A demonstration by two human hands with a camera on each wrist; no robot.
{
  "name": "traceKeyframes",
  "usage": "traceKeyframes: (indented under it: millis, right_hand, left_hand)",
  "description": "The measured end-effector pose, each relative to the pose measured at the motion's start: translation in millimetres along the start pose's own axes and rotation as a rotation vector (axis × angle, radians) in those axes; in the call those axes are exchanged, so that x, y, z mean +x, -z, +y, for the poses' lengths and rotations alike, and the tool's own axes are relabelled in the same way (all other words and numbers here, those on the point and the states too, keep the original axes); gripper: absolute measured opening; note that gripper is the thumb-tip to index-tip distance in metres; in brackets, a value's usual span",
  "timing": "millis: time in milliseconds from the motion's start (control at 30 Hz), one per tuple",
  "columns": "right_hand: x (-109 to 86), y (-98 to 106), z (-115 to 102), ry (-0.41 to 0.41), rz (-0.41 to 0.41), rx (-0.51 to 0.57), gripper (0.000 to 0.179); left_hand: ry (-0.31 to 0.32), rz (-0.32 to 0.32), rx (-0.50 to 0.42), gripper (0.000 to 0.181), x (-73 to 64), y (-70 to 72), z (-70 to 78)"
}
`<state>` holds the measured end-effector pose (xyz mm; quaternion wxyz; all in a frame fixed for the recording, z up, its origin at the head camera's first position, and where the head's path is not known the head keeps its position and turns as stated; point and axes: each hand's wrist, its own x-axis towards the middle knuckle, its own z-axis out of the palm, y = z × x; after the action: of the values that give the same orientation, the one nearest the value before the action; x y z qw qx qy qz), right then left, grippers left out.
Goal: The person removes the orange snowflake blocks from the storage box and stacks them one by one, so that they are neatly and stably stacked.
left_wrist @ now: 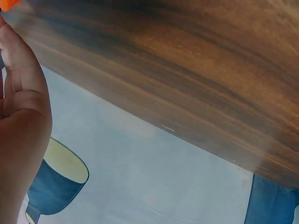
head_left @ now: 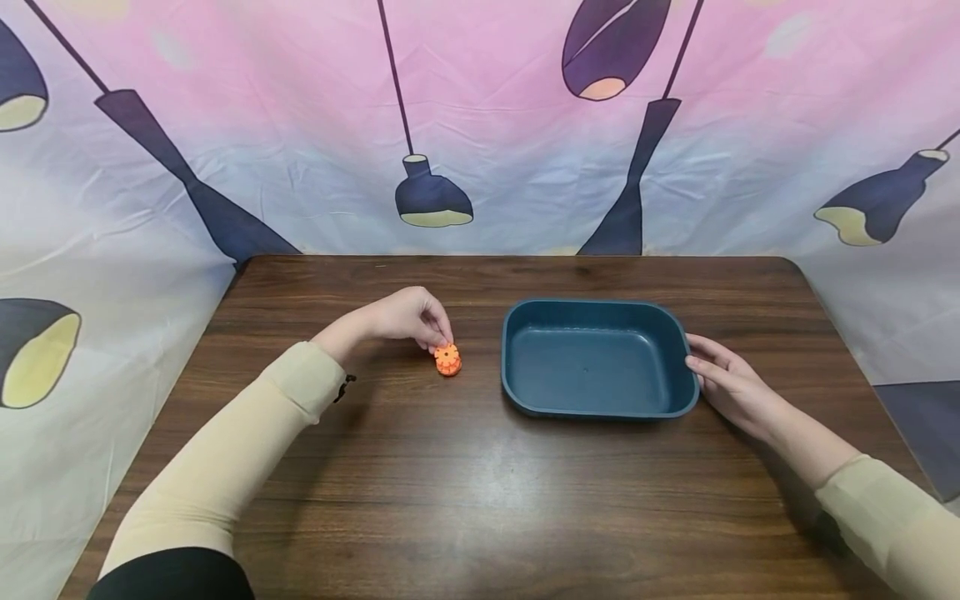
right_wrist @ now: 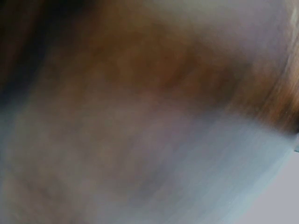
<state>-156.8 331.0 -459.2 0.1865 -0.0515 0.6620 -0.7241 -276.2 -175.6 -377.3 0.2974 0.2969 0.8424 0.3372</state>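
Observation:
Near the middle of the table, my left hand pinches a small orange notched disc between thumb and fingertips. The disc has a dark hole in its centre, and a second orange layer shows just under it. In the left wrist view only an edge of the orange disc shows, at the top left corner, above the left hand. A dark blue rectangular plastic tub stands to the right of it. My right hand grips the tub's right side, thumb at the rim and fingers along the outer wall.
The brown wood-grain table has rounded far corners. Behind its far edge hangs a cloth printed with lamps. The right wrist view is badly blurred.

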Motion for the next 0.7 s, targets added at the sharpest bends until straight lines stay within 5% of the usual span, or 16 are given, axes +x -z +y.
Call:
traceKeyframes:
  millis: [700]
  right_hand:
    - [0.1,0.1,2.7,0.053,-0.05,0.041,0.035]
  left_hand:
    - [0.021,0.03,0.024,0.008,4.4,-11.0,-9.0]
